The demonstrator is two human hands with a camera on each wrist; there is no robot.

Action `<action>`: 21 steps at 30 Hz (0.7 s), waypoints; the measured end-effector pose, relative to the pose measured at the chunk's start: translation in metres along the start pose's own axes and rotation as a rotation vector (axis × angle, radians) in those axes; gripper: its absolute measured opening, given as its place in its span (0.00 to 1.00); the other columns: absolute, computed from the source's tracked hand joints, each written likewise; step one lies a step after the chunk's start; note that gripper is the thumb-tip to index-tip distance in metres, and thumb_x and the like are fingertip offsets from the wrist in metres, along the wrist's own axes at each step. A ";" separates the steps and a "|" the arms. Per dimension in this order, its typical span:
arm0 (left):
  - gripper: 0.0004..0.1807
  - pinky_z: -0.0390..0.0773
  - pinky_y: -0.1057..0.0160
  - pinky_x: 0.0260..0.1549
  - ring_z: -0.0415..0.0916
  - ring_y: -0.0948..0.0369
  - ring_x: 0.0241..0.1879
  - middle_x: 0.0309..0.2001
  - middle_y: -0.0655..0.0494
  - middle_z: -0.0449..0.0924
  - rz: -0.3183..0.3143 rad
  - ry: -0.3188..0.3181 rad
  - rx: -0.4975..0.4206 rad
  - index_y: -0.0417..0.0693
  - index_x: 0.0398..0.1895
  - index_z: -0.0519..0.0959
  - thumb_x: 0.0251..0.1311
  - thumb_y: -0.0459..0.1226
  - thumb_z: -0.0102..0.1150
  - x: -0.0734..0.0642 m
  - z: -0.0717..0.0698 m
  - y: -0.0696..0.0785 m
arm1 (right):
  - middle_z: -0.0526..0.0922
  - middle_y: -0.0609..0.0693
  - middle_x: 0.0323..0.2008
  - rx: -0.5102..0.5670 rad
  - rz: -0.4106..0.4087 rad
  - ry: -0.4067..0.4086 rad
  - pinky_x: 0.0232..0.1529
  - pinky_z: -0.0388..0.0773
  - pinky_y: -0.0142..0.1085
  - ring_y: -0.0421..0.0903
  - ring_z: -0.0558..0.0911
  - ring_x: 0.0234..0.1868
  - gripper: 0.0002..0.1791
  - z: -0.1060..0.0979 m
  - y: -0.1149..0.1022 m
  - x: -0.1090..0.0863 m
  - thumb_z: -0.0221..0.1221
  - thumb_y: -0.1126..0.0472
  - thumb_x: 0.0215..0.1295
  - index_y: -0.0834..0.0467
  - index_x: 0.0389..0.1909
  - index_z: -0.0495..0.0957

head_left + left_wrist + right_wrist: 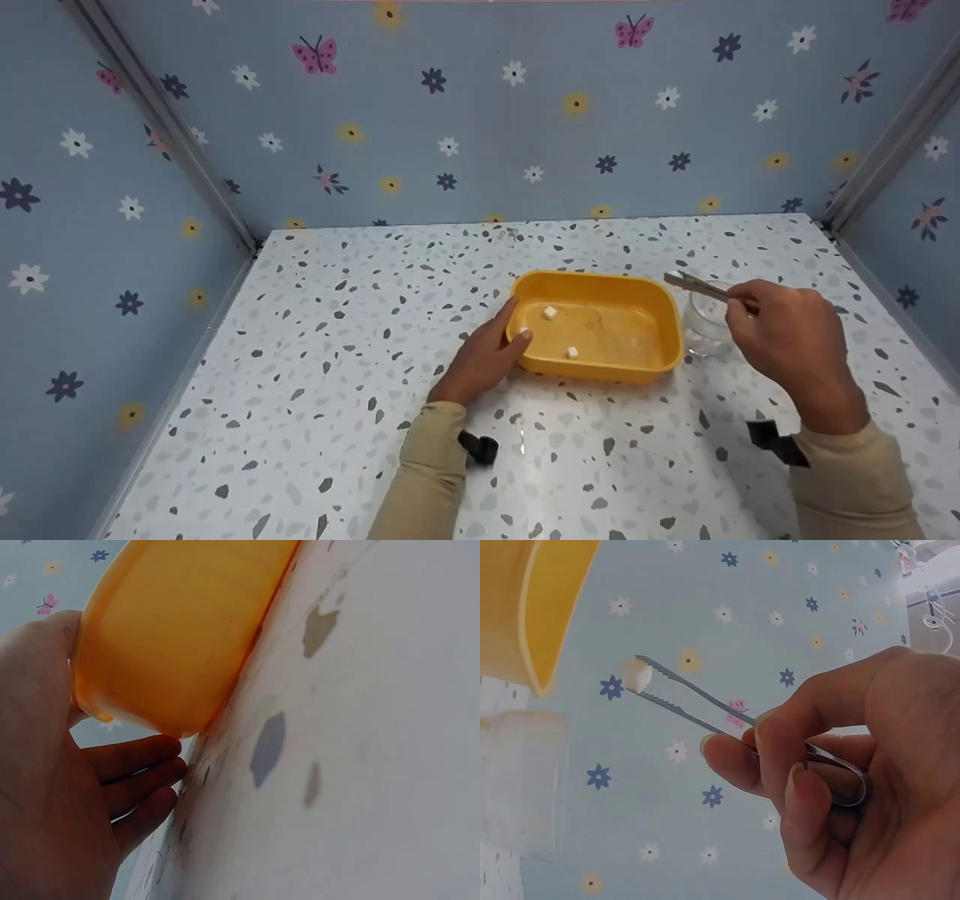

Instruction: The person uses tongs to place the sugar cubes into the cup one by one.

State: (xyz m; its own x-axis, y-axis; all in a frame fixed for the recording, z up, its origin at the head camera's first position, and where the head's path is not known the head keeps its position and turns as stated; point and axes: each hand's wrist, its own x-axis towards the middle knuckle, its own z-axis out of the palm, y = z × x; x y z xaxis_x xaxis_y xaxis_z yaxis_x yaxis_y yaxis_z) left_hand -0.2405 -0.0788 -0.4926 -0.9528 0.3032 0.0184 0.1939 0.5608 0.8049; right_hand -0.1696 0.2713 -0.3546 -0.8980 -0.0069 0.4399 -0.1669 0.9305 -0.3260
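In the head view my left hand (487, 356) holds the left end of a yellow plastic tub (600, 369), thumb over its rim and fingers along the outside. Small white cubes lie in it, one (550, 313) towards the back and another (572, 352) near the front wall; a white bit shows beside the thumb. My right hand (795, 337) pinches metal tongs (705, 697) with toothed tips. Between those tips sits a white cube (639, 676), held above the table near a clear glass jar (705, 334), whose contents I cannot make out.
The speckled white table (337, 375) stretches left and in front of the tub. Patterned blue panels (480, 112) stand at the back and both sides. The jar is close against the tub's right end, partly behind the right hand.
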 end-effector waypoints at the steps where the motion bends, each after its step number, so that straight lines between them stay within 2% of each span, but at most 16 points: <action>1: 0.39 0.58 0.52 0.70 0.58 0.54 0.73 0.77 0.55 0.56 -0.001 0.000 0.000 0.68 0.81 0.46 0.72 0.58 0.47 0.000 0.000 0.000 | 0.86 0.63 0.31 -0.004 0.008 -0.005 0.21 0.67 0.43 0.50 0.72 0.19 0.13 -0.002 0.001 0.000 0.55 0.66 0.64 0.68 0.40 0.85; 11: 0.39 0.58 0.53 0.70 0.58 0.55 0.73 0.77 0.56 0.56 -0.016 0.004 0.015 0.69 0.81 0.46 0.72 0.59 0.46 0.001 0.000 0.001 | 0.86 0.65 0.33 -0.012 0.080 -0.044 0.18 0.60 0.41 0.48 0.69 0.17 0.16 -0.018 0.010 -0.002 0.50 0.66 0.64 0.68 0.40 0.85; 21: 0.38 0.59 0.51 0.70 0.59 0.55 0.72 0.77 0.55 0.57 -0.007 -0.001 0.006 0.70 0.81 0.46 0.72 0.58 0.47 0.000 0.000 0.000 | 0.85 0.62 0.32 -0.036 0.131 -0.132 0.18 0.63 0.41 0.49 0.72 0.19 0.15 -0.022 0.023 -0.001 0.51 0.66 0.64 0.68 0.41 0.85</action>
State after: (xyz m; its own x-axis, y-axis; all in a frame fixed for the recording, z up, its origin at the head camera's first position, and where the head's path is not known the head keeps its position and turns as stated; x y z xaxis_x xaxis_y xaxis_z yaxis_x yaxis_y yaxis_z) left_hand -0.2401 -0.0790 -0.4923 -0.9539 0.3000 0.0119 0.1884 0.5672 0.8017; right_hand -0.1636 0.3004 -0.3436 -0.9572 0.0696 0.2811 -0.0322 0.9391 -0.3421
